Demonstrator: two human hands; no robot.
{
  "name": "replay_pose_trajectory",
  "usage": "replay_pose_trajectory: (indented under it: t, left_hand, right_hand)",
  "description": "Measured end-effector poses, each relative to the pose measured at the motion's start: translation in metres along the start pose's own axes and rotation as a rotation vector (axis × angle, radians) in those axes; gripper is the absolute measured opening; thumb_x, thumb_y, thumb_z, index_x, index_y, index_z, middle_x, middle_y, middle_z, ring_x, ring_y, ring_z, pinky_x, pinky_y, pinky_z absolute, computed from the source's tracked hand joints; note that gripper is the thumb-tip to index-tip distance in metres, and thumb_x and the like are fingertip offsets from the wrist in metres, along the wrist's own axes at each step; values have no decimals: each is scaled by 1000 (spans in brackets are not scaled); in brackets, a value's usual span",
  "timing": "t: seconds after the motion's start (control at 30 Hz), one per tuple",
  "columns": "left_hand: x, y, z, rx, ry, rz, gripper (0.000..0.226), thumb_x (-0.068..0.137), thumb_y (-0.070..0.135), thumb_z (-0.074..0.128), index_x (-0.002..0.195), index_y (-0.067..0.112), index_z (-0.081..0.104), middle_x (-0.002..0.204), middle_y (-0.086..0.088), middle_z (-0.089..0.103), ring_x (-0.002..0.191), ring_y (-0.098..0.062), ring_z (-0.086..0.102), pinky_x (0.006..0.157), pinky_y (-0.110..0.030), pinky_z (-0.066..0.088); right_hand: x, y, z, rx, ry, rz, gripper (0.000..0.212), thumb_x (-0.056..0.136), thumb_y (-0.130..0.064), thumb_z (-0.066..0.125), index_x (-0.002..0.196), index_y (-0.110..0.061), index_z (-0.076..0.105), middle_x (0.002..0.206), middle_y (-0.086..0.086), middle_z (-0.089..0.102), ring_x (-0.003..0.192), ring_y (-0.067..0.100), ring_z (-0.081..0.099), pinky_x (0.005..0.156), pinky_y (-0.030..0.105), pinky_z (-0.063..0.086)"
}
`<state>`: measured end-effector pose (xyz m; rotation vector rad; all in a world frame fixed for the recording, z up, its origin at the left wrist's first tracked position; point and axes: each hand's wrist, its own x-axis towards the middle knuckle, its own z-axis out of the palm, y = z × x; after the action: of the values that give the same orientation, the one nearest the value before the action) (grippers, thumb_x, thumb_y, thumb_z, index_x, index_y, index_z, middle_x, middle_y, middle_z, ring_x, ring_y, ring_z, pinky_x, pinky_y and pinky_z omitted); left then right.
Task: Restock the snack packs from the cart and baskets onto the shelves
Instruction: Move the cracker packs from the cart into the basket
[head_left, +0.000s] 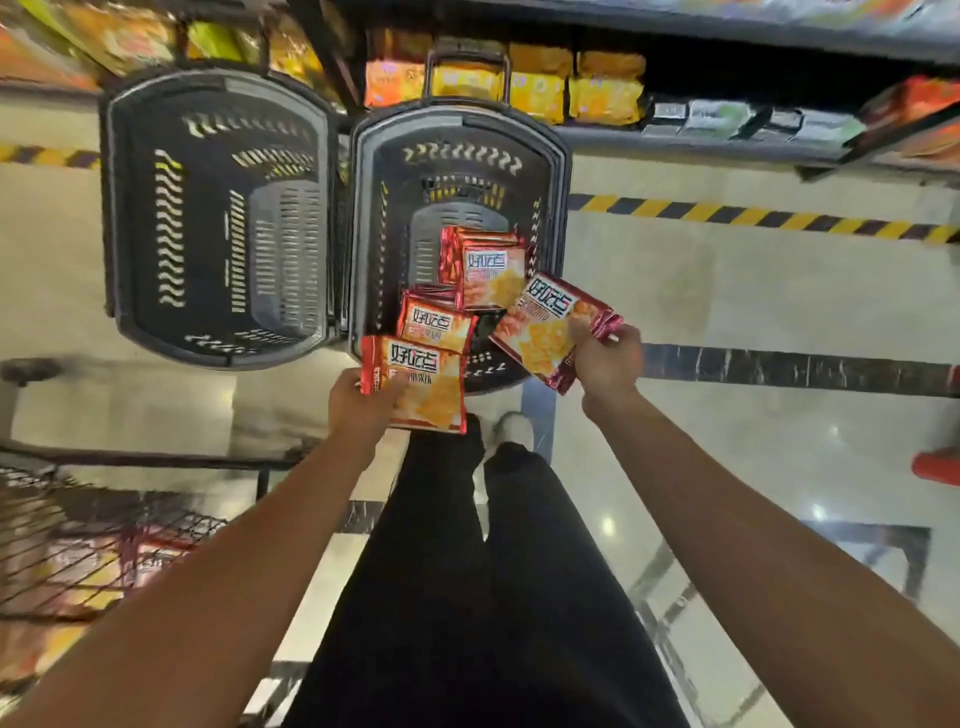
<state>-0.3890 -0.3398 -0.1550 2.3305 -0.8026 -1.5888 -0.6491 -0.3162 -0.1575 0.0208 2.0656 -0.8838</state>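
Two dark plastic baskets stand on the floor before the shelves. The left basket (156, 218) holds nothing that I can see. The right basket (457, 140) holds red and orange snack packs (483, 270) standing near its front. My left hand (358, 400) grips one red snack pack (421, 384) over the basket's near rim. My right hand (605, 358) grips a small stack of the same packs (545, 327), tilted, just right of the basket.
Low shelves (675, 140) along the top carry yellow and orange packs (540, 88) and grey packs (727, 122). A wire cart (78, 545) with red packs stands at the lower left. Yellow-black tape (753, 218) marks the glossy floor. My legs stand below the right basket.
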Motion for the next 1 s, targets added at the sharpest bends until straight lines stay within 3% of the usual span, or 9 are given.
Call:
replay_pose_trajectory:
  t: [0.1, 0.17, 0.33, 0.47, 0.63, 0.83, 0.93, 1.0]
  left_hand:
    - [52, -7, 14, 59, -37, 15, 22, 89, 25, 80, 103, 14, 66, 87, 4, 70, 69, -5, 64, 58, -18, 51]
    - [85, -12, 25, 87, -42, 38, 24, 88, 26, 81, 105, 15, 69, 87, 7, 71, 71, -5, 66, 55, -13, 48]
    - [159, -28, 56, 228, -41, 109, 35, 88, 37, 80, 116, 19, 68, 103, 5, 72, 90, -12, 68, 68, -20, 48]
    - [191, -44, 75, 359, -48, 123, 39, 92, 35, 75, 125, 17, 64, 108, 7, 65, 103, -19, 62, 85, -30, 46]
    - [206, -51, 84, 431, -50, 106, 39, 99, 27, 65, 135, 17, 53, 123, -1, 66, 120, -28, 60, 89, -30, 38]
    - [195, -39, 73, 490, -57, 98, 51, 94, 22, 67, 140, 17, 46, 133, -8, 60, 122, -31, 58, 102, -42, 46]
    - [188, -33, 56, 541, -57, 155, 56, 83, 39, 63, 134, 23, 51, 123, -5, 65, 112, -30, 65, 98, -50, 53]
    - [173, -25, 44, 583, -30, 233, 62, 77, 52, 56, 134, 26, 53, 123, -3, 65, 111, -27, 64, 96, -52, 55]
  right_hand:
    - [42, 7, 42, -159, -32, -98, 40, 93, -32, 75, 116, -17, 46, 112, 2, 65, 104, 23, 67, 91, 43, 58]
    - [76, 14, 69, -260, -49, -165, 37, 93, -31, 75, 113, -17, 47, 109, 2, 65, 103, 24, 66, 94, 46, 56]
    - [144, 25, 124, -373, -69, -311, 37, 95, -30, 73, 119, -9, 53, 107, 1, 64, 104, 22, 64, 96, 40, 53]
    - [176, 33, 146, -462, -117, -320, 36, 96, -28, 71, 124, -11, 54, 99, -9, 62, 100, 15, 62, 93, 34, 52]
    - [192, 38, 165, -672, -128, -392, 30, 101, -26, 64, 127, -12, 62, 119, 2, 70, 114, 23, 66, 93, 28, 48]
    - [170, 33, 162, -765, -150, -348, 35, 99, -21, 51, 131, -8, 56, 121, 14, 67, 110, 35, 64, 90, 37, 52]
    - [145, 29, 145, -765, -222, -406, 48, 92, -23, 53, 139, -12, 55, 126, 9, 67, 112, 31, 63, 91, 32, 49]
    - [123, 24, 127, -773, -242, -455, 46, 94, -18, 55, 141, -12, 56, 125, 3, 65, 110, 26, 62, 89, 29, 47]
